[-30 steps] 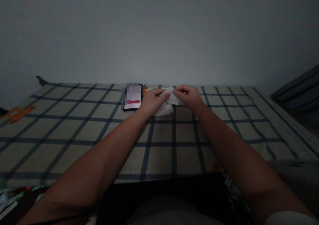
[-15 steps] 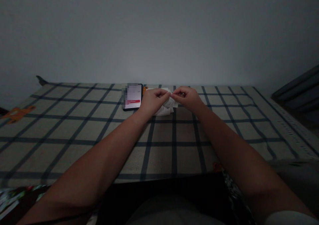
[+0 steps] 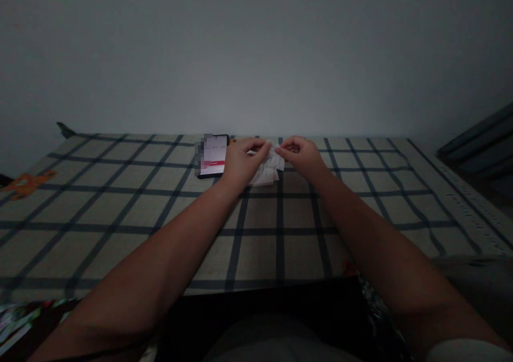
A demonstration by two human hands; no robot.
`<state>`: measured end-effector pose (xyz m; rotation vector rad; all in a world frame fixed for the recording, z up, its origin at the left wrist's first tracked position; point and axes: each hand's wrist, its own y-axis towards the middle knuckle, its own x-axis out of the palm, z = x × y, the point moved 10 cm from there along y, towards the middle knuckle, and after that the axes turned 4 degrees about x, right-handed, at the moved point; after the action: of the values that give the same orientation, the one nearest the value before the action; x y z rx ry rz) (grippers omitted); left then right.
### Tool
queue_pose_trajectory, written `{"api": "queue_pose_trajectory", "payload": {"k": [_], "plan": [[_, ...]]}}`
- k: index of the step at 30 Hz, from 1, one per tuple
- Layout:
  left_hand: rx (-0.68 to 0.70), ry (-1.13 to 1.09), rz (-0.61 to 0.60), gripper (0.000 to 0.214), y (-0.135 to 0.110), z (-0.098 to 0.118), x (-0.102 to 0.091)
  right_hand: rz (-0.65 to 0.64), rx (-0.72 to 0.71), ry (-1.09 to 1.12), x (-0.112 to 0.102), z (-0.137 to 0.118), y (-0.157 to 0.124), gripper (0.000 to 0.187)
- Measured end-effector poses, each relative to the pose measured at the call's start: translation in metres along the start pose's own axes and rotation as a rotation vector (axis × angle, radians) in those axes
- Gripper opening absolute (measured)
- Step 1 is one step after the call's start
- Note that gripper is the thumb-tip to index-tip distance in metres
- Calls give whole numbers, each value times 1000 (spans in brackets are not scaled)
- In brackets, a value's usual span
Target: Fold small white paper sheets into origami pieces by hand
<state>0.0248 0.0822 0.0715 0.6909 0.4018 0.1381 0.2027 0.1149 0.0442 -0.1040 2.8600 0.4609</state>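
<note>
Wears a pale sleeve (image 3: 467, 349) at the near right, plus grey clothing (image 3: 276, 341) at near centre; leaves forearms (image 3: 172, 239) and hands (image 3: 239, 164) bare.

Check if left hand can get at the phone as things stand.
Probably yes: the left hand is right beside the phone, nothing visibly between them, though it pinches the white tissue.

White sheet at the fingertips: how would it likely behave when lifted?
The white sheet is probably floppy, as it creases between the left hand and right hand. Its thin-looking edges suggest it is light and perhaps easily torn.
</note>
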Motion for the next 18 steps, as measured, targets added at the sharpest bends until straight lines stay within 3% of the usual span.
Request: {"api": "queue_pose_trajectory", "payload": {"k": [8,18], "plan": [[-27,2,18,18,-1,-4,-2,63,-71,-13,-4,-10,-2,30],[166,95,53,17,-4,19,-6,-59,126,141,16,15,-1,50]]}}
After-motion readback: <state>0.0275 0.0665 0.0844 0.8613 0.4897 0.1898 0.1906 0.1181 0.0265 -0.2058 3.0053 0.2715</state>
